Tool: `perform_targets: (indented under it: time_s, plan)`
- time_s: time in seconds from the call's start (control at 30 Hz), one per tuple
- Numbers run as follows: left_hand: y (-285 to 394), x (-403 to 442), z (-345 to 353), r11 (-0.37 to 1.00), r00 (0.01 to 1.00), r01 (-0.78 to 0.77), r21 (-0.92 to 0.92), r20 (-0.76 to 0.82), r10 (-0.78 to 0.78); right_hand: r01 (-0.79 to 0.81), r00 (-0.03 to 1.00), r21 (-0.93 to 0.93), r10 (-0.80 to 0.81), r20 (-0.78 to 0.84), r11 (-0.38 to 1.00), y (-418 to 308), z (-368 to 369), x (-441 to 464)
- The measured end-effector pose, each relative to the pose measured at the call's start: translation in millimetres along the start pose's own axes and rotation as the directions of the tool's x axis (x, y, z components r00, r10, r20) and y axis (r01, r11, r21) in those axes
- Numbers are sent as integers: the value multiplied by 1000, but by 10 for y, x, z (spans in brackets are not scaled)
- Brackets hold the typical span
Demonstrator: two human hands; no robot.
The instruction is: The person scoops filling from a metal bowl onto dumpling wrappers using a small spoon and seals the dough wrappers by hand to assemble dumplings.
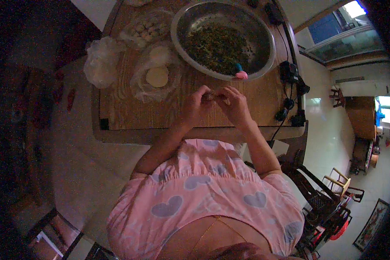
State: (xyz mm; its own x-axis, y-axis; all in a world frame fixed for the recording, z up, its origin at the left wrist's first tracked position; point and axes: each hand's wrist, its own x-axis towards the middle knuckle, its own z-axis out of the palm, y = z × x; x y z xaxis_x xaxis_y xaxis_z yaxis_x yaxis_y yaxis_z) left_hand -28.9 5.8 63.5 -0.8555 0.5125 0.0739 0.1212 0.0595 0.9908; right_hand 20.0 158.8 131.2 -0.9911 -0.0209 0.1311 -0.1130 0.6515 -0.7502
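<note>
Pinching isn't finished yet: a small piece (pixel 211 98), mostly hidden, is gripped by left hand (pixel 198 104) and right hand (pixel 233 103); pale discs (pixel 157 76) and loads of chopped mix (pixel 216 48) are left.

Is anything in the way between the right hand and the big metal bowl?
Only the pink thing at the near rim of the metal bowl, just beyond the right hand. Otherwise, just wooden table shows between them.

Glossy pale floor (pixel 323 134) stretches past dark wooden chairs (pixel 311 185) toward a bright window (pixel 388 103) at far right.
</note>
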Motion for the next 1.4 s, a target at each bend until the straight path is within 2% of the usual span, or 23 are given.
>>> perform_targets:
  time_s: [0.03, 0.1, 0.17, 0.2, 0.27, 0.33, 0.4, 0.47, 0.5, 0.57, 0.6, 0.67, 0.7, 0.73, 0.83, 0.9, 0.97, 1.03, 1.13, 1.23, 1.33, 1.4]
  plan:
    - [-51, 1, 13, 999, 999, 30, -35, -10, -31, 18, 1000, -42, -18, -7, 999, 25, 15, -4]
    - [-105, 10, 52, 991, 994, 90, -104, -48, -95, -18, 994, 81, 26, -102, 997, 41, 94, -12]
    - [-102, -24, 67, 998, 992, 53, 25, -115, -50, -54, 988, 156, 76, -138, 986, 49, 144, -18]
    - [12, -83, 54, 982, 989, -8, 190, -142, 36, -76, 987, 168, 98, -129, 983, 53, 156, -22]
    - [86, -110, 46, 921, 981, -35, 387, -163, 106, -129, 982, 179, 151, -117, 975, 106, 206, -29]
    - [106, -100, 43, 889, 981, 21, 457, -183, 71, -188, 971, 178, 210, -112, 966, 234, 305, -34]
    - [179, -73, 12, 869, 992, 29, 495, -123, 37, -294, 932, 392, 352, -82, 872, 334, 376, -30]
    - [226, -72, -3, 841, 991, -1, 541, -111, 73, -326, 908, 587, 418, -23, 741, 431, 446, -44]
    - [239, -76, -9, 821, 983, -35, 569, -128, 131, -308, 911, 675, 412, 6, 671, 479, 472, -50]
    - [278, -68, -20, 791, 967, -90, 605, -136, 215, -230, 952, 682, 305, 10, 695, 584, 467, -40]
    - [300, -67, -30, 782, 962, -113, 613, -129, 239, -160, 979, 600, 203, -4, 784, 625, 432, -22]
    - [284, -73, -22, 794, 957, -126, 595, -138, 255, 81, 997, 294, -76, -28, 952, 686, 369, 24]
    - [235, -75, -3, 815, 957, -117, 567, -154, 244, 247, 969, 61, -247, -7, 967, 647, 304, 72]
    - [192, -73, 8, 836, 957, -108, 538, -170, 234, 405, 914, -169, -402, 53, 898, 605, 258, 103]
    - [136, -53, -11, 851, 966, -142, 506, -117, 231, 104, 977, -187, -66, 202, 977, 503, 225, 102]
    - [203, -46, -22, 825, 959, -159, 543, -112, 259, -249, 963, 87, 237, 131, 965, 473, 257, 118]
    - [238, -43, -21, 824, 963, -150, 546, -107, 246, -304, 952, 179, 292, 89, 936, 466, 261, 102]
    - [226, -32, -26, 849, 976, -117, 515, -98, 194, -91, 996, 65, 89, 26, 994, 487, 274, 78]
    - [141, -79, 38, 870, 949, -69, 489, -237, 208, 43, 999, -60, -43, -4, 997, 556, 304, 66]
    - [130, -79, 40, 812, 960, 3, 584, -229, 161, -149, 988, 121, 153, -24, 981, 475, 305, 37]
    - [249, -69, 12, 695, 928, -64, 716, -214, 305, -219, 974, 251, 226, 1, 943, 423, 301, 26]
    - [196, -45, 22, 675, 937, -70, 735, -183, 296, -253, 951, 438, 304, -49, 863, 461, 400, 24]
